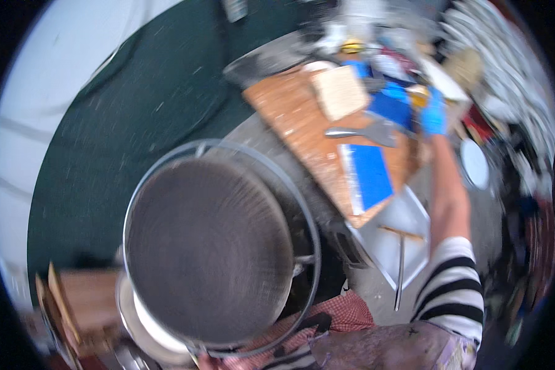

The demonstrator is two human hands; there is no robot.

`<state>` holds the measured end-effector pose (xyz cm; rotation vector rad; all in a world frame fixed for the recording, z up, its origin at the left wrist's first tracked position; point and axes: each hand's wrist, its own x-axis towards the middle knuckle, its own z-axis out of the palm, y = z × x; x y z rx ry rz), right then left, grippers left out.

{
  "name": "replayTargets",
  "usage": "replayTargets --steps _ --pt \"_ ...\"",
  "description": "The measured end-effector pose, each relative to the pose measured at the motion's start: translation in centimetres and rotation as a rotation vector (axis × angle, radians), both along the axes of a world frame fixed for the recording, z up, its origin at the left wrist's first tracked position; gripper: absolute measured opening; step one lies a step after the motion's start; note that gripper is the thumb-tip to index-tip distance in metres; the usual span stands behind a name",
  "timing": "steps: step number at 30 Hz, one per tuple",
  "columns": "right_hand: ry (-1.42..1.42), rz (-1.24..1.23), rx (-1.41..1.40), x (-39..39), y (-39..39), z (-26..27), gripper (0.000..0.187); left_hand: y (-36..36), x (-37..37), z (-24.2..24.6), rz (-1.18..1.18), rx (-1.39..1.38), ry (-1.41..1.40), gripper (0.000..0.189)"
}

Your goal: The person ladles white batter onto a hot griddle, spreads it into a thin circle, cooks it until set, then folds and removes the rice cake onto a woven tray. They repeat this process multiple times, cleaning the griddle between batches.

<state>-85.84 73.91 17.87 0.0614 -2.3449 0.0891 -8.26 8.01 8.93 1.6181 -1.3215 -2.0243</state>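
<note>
My right hand [434, 113], in a blue glove, reaches to the far right end of a wooden board [300, 132]. It is beside a small yellow item [417, 95]; blur hides whether the fingers hold it. Only a bit of my left hand [207, 361] shows at the bottom edge, by the metal ring [315, 222] around a dark round griddle [208, 249]; its grip is unclear. On the board lie a metal scraper [365, 132], a blue-and-white flat packet [370, 178] and a pale square block [341, 92].
A T-shaped spreader [401, 263] rests across a metal tray [409, 208] beyond the board's near corner. Stacked white bags [504, 60] line the right. A white round lid [474, 164] lies right of my forearm. Brown boxes [90, 300] stand lower left.
</note>
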Motion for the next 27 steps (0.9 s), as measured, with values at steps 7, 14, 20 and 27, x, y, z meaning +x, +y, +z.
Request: replayTargets --steps 7,14,20,27 --pt "-0.571 -0.239 -0.193 -8.3 12.7 -4.2 0.085 2.0 0.8 2.3 0.180 0.094 -0.156 0.013" --pt "-0.362 -0.317 -0.278 -8.7 15.0 -4.9 0.045 5.2 -0.6 3.5 0.187 0.187 -0.226 0.016" --pt "-0.341 -0.186 -0.396 -10.3 11.0 3.3 0.068 8.6 -1.8 2.9 0.190 0.265 -0.284 0.019" --pt "-0.682 0.515 -0.747 4.5 -10.5 5.5 0.063 14.8 -4.0 2.4 0.066 0.358 -0.057 0.029"
